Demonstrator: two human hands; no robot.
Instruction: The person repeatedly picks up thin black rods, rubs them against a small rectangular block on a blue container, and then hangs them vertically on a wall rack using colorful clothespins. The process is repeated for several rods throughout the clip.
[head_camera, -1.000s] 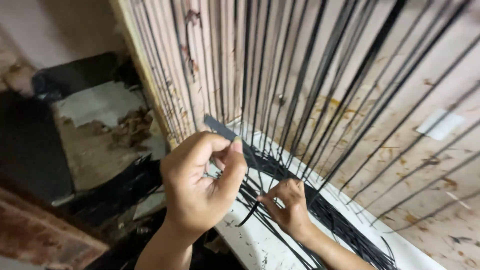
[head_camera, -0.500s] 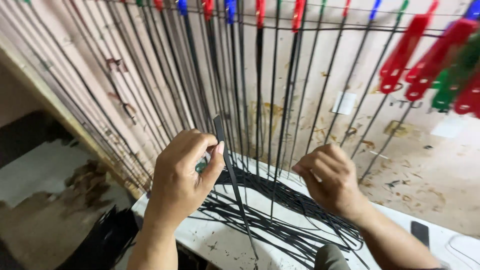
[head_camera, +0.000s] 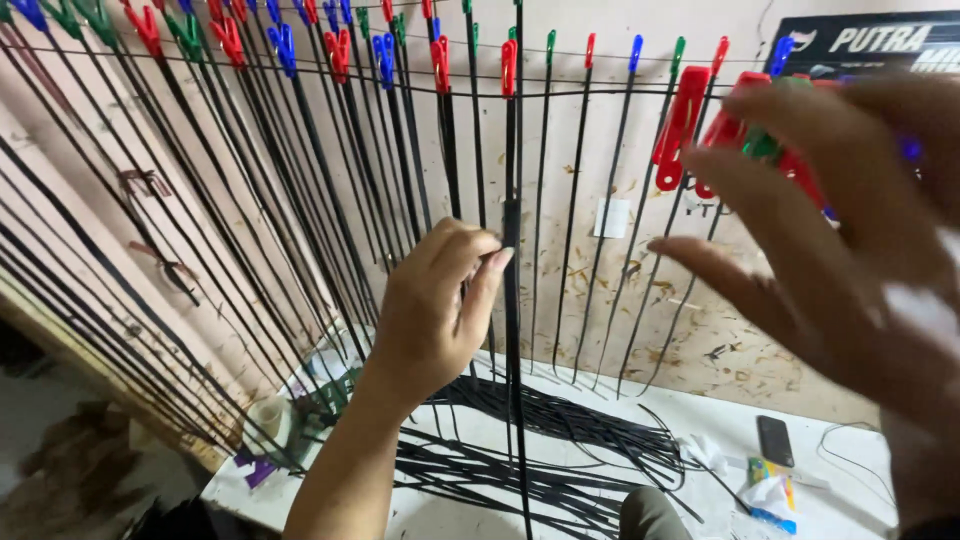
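Fingers of the right hand (head_camera: 850, 230), nearest the camera and badly blurred, were spread apart and held nothing; they hovered just beside the red plastic clothes pegs (head_camera: 690, 120) clipped on the thin wire line (head_camera: 600, 90). The wrist and lower palm were cut off at the frame's right edge.

The left hand (head_camera: 435, 300) was clamped, thumb against forefinger, on a long flat black strip (head_camera: 517, 380) that hung upright from above the fingertips to below the frame's bottom edge. Its top end rose past a red peg (head_camera: 509, 65) on the line; whether that peg gripped it could not be determined. In my judgement the strip should be kept plumb and taut at the pinch, clear of neighbouring strips, so that a peg bites squarely.

Beyond the fingers, rows of like black strips (head_camera: 300, 220) hung from red, green and blue pegs against the stained plywood wall (head_camera: 640, 290). Below them, loose strips lay heaped on the white bench top (head_camera: 460, 510), with a dark phone-like slab (head_camera: 774, 440) further right. Small items under the left forearm were too indistinct to identify.
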